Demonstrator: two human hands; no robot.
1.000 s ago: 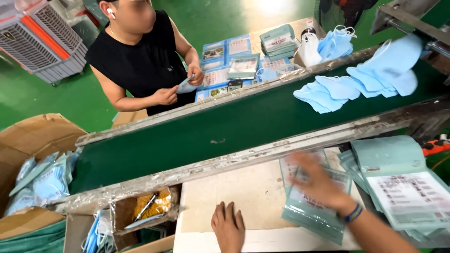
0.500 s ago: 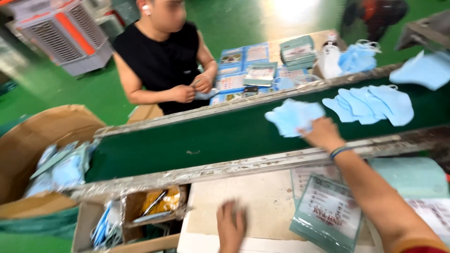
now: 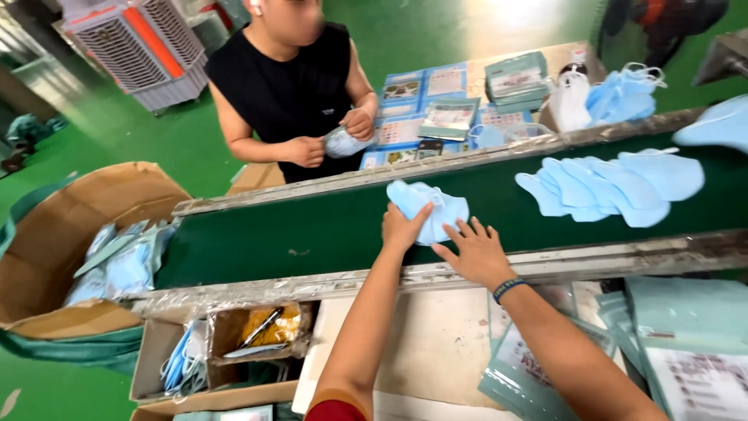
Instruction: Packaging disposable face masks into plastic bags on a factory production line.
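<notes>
On the green conveyor belt (image 3: pixel 312 226) lies a small stack of pale blue face masks (image 3: pixel 428 210), soft and folded, which my left hand (image 3: pixel 403 227) grips at its near edge while my right hand (image 3: pixel 477 251) rests open just beside it.

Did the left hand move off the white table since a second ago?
Yes. The left hand went from the pale table forward over the belt's near rail and now grips the blue masks on the green belt.

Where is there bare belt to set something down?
Free: green belt between the cardboard box and the mask bundle under the left hand and right hand. Crowded: the overlapping masks on the right.
</notes>
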